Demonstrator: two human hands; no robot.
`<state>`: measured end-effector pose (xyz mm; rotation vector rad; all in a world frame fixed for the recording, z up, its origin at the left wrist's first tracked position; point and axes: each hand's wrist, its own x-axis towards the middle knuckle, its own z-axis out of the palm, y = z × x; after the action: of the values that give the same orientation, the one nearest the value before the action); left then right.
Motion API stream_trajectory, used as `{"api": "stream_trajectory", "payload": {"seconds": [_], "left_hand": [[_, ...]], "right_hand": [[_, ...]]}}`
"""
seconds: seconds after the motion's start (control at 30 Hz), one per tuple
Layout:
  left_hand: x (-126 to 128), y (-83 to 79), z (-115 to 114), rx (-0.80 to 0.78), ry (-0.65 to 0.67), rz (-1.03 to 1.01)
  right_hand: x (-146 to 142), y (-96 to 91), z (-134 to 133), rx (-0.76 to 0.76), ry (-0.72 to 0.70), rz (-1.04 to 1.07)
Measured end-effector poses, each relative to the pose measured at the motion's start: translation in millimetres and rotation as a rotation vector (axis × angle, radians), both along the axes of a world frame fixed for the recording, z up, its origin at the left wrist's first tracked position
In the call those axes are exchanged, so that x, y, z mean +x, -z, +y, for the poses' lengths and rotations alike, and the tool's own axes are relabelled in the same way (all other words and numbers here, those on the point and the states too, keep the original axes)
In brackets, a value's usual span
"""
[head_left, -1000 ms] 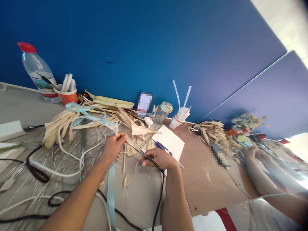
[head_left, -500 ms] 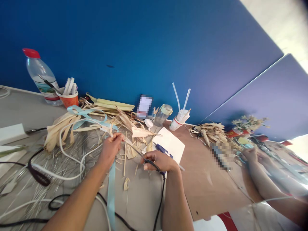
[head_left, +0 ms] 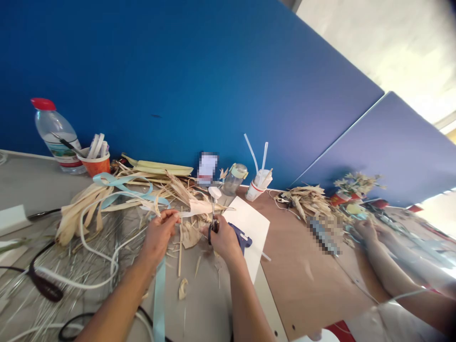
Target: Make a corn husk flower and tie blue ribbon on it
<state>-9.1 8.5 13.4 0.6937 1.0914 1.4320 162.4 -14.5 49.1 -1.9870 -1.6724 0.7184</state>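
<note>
Right hand (head_left: 223, 240) now lifts scissors (head_left: 213, 213); left hand (head_left: 159, 233) pinches strip (head_left: 188, 213).

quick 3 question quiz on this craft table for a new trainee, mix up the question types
1. True or false: the right hand holds scissors with the blades pointing up.
2. Multiple choice: the cap on the bottle is A green, B red, C white.
3. Fill in: the ____ hand pinches the husk strip.

Key: 1 true; 2 B; 3 left hand.
</note>
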Motion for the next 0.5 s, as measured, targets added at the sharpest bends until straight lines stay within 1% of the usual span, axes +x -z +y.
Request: {"api": "stream_trajectory", "payload": {"seconds": [0.07,0.13,0.23,0.37,0.43,0.5], "left_hand": [[1,-1.0,-1,0.01,0.015,-0.019],[1,-1.6,-1,0.017,0.028,-0.027],[2,-2.4,-3,0.014,0.041,0.002],[4,-3.7,-5,0.011,0.046,0.074],[4,-3.9,-6,0.014,0.049,0.104],[4,-3.2,-7,0.019,0.058,0.129]], "right_hand": [[-5,-0.5,-2,-0.017,-0.004,-0.074],[-7,2.0,-3,-0.019,-0.046,-0.115],[-10,8.0,-4,-0.008,-0.107,-0.154],[-13,10.4,-7,0.023,-0.117,-0.154],[-12,8.9,-9,0.007,-0.182,-0.115],[-9,6.9,-10,-0.031,-0.279,-0.081]]}}
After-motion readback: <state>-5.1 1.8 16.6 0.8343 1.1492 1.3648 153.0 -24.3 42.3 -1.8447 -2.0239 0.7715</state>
